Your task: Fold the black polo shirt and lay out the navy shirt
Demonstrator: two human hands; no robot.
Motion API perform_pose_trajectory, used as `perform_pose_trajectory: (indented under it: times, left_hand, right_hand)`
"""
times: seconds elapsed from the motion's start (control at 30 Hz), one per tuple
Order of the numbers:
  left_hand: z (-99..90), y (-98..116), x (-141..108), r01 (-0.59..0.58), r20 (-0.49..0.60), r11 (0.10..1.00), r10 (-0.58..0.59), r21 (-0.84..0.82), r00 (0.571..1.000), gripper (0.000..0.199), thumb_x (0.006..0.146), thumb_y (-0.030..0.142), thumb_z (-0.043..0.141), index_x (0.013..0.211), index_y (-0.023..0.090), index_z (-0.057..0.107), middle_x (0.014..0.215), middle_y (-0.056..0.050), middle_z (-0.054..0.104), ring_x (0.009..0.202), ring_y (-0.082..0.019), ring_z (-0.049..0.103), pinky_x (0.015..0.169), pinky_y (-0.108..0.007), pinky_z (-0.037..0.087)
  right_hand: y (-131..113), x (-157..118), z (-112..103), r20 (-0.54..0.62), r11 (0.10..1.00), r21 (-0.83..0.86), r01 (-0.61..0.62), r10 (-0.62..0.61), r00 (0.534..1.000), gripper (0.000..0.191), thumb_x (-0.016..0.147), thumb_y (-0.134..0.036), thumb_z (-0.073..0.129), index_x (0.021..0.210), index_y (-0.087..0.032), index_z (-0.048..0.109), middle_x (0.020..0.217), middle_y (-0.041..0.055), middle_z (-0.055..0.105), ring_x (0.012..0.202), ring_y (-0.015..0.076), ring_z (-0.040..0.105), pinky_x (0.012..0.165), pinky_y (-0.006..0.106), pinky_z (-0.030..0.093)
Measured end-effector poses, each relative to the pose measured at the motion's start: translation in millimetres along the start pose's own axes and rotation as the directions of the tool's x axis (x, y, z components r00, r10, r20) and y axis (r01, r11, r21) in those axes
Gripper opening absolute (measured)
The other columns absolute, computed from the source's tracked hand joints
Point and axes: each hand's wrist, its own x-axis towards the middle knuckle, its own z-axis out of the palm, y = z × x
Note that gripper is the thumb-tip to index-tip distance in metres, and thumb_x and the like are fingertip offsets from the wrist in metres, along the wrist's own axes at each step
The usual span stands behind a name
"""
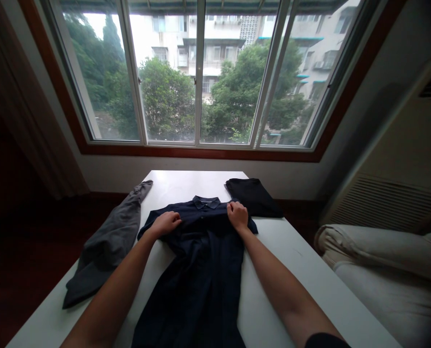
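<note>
A dark navy collared garment (208,256) lies front up on the white table (295,261), its collar toward the window and its lower part reaching the bottom of the view. My left hand (166,223) is closed on its upper left part, near the sleeve. On the upper right, beside the shoulder, my right hand (237,215) has its fingers curled onto the same fabric. Loose folds run down the middle of the garment between my forearms.
Along the table's left edge lies a crumpled grey garment (108,246). A folded black cloth (253,195) rests at the back right, close to my right hand. Beyond the table is a window (197,82); a padded sofa (385,256) stands at the right.
</note>
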Motion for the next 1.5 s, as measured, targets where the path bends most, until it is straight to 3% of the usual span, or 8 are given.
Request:
perform_pose_trajectory:
  times: [0.2, 0.53, 0.77, 0.83, 1.0, 1.17, 1.33, 1.5]
  left_hand:
    - [10.2, -12, 2, 0.061, 0.118, 0.996, -0.053, -0.067, 0.992, 0.029, 0.096, 0.043, 0.054, 0.101, 0.025, 0.076, 0.104, -0.005, 0.077, 0.096, -0.022, 0.069, 0.082, -0.028, 0.048]
    - [11.6, -31, 2, 0.41, 0.31, 0.894, -0.344, -0.18, 0.886, 0.05, 0.096, 0.063, 0.05, 0.082, 0.018, 0.065, 0.064, -0.004, 0.07, 0.057, -0.019, 0.066, 0.056, -0.026, 0.048]
    - [-2.8, -40, -1, 0.493, 0.376, 0.87, -0.455, -0.005, 0.807, 0.043, 0.098, 0.053, 0.049, 0.085, 0.017, 0.07, 0.07, -0.009, 0.074, 0.07, -0.025, 0.073, 0.066, -0.03, 0.052]
    - [-4.9, -37, -1, 0.486, 0.283, 0.873, -0.478, 0.045, 0.831, 0.043, 0.096, 0.054, 0.05, 0.086, 0.018, 0.072, 0.079, -0.012, 0.076, 0.082, -0.028, 0.074, 0.073, -0.033, 0.053]
    - [6.5, -30, -1, 0.42, -0.174, 0.898, -0.396, 0.135, 0.902, 0.039, 0.099, 0.049, 0.047, 0.109, 0.022, 0.072, 0.119, -0.013, 0.072, 0.114, -0.029, 0.065, 0.094, -0.035, 0.049]
    - [29.4, -42, -2, 0.32, -0.194, 0.933, -0.288, 0.163, 0.938, 0.045, 0.099, 0.043, 0.053, 0.138, 0.023, 0.06, 0.142, -0.014, 0.059, 0.127, -0.028, 0.056, 0.106, -0.036, 0.042]
    - [31.7, -48, 2, 0.339, -0.182, 0.928, -0.31, 0.158, 0.933, 0.053, 0.1, 0.047, 0.049, 0.147, 0.023, 0.053, 0.141, -0.015, 0.058, 0.125, -0.031, 0.057, 0.104, -0.038, 0.043]
    - [23.1, -39, 2, 0.349, -0.12, 0.924, -0.333, 0.155, 0.935, 0.047, 0.101, 0.047, 0.047, 0.139, 0.023, 0.059, 0.137, -0.015, 0.063, 0.123, -0.03, 0.061, 0.099, -0.036, 0.047]
  right_hand:
    - [27, 2, 2, -0.075, 0.986, -0.005, -0.167, 0.166, 0.983, 0.034, 0.103, -0.034, 0.044, 0.112, -0.017, 0.073, 0.119, 0.0162, 0.063, 0.111, 0.0282, 0.054, 0.091, 0.035, 0.039]
    - [27, 0, 15, 0.072, 0.996, -0.039, -0.077, 0.08, 0.994, 0.047, 0.098, -0.039, 0.058, 0.141, -0.02, 0.06, 0.132, 0.0155, 0.064, 0.123, 0.0294, 0.056, 0.107, 0.038, 0.033]
    - [6, -2, 11, 0.189, 0.998, 0.004, -0.06, 0.058, 0.98, 0.042, 0.104, -0.054, 0.047, 0.11, -0.022, 0.074, 0.099, 0.012, 0.075, 0.1, 0.0268, 0.068, 0.09, 0.033, 0.041]
    - [1, -4, 8, 0.145, 0.994, 0.066, -0.083, 0.073, 0.987, 0.05, 0.107, -0.056, 0.038, 0.108, -0.022, 0.074, 0.095, 0.0109, 0.075, 0.094, 0.025, 0.069, 0.083, 0.03, 0.042]
    - [-1, -6, 3, 0.135, 0.99, 0.091, -0.109, 0.096, 0.986, 0.048, 0.107, -0.052, 0.037, 0.111, -0.022, 0.074, 0.098, 0.0112, 0.076, 0.094, 0.0237, 0.07, 0.078, 0.027, 0.044]
    - [-3, -6, 3, 0.275, 0.994, -0.023, -0.109, 0.111, 0.955, 0.042, 0.103, -0.054, 0.048, 0.112, -0.022, 0.074, 0.103, 0.0142, 0.076, 0.094, 0.0263, 0.071, 0.079, 0.03, 0.046]
    - [-7, -9, 1, 0.118, 0.997, 0.045, -0.062, 0.056, 0.991, 0.042, 0.108, -0.047, 0.04, 0.122, -0.022, 0.07, 0.107, 0.0133, 0.074, 0.096, 0.0251, 0.069, 0.086, 0.031, 0.046]
    - [-5, -9, 3, -0.021, 0.977, 0.156, 0.144, -0.143, 0.99, 0.036, 0.105, -0.039, 0.046, 0.123, -0.02, 0.071, 0.126, 0.0114, 0.069, 0.122, 0.0252, 0.058, 0.108, 0.033, 0.038]
